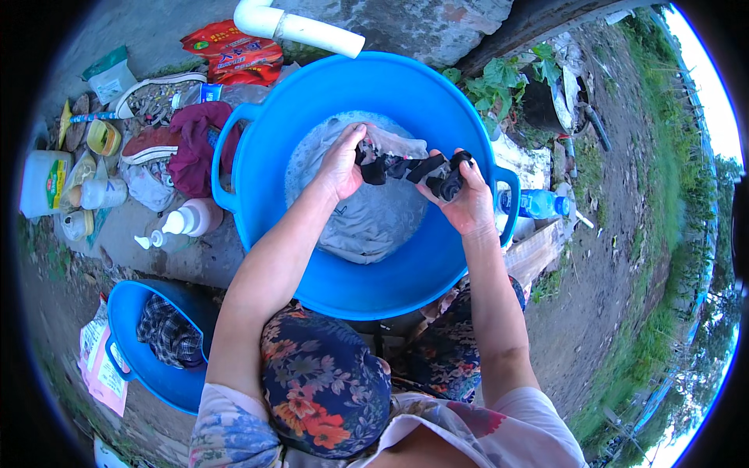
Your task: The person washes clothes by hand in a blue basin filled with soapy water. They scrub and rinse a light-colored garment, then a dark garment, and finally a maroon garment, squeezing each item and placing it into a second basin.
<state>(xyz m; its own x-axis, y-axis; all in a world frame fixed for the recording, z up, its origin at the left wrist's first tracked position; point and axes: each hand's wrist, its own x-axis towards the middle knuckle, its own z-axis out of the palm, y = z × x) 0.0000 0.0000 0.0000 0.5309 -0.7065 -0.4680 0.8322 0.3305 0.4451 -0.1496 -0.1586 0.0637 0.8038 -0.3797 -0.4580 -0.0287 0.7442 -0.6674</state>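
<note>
Wringing a black cloth (409, 168), the left hand (341, 165) and right hand (466, 199) clenched its ends above the big blue tub (312, 101); bottles crowded the rim at nine o'clock, open dirt lay at three.

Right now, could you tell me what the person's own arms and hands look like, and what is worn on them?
Both forearms are bare, and the left hand and right hand wear no gloves. Short, pale floral sleeves end at the upper arms. No watch or bracelet shows.
</note>
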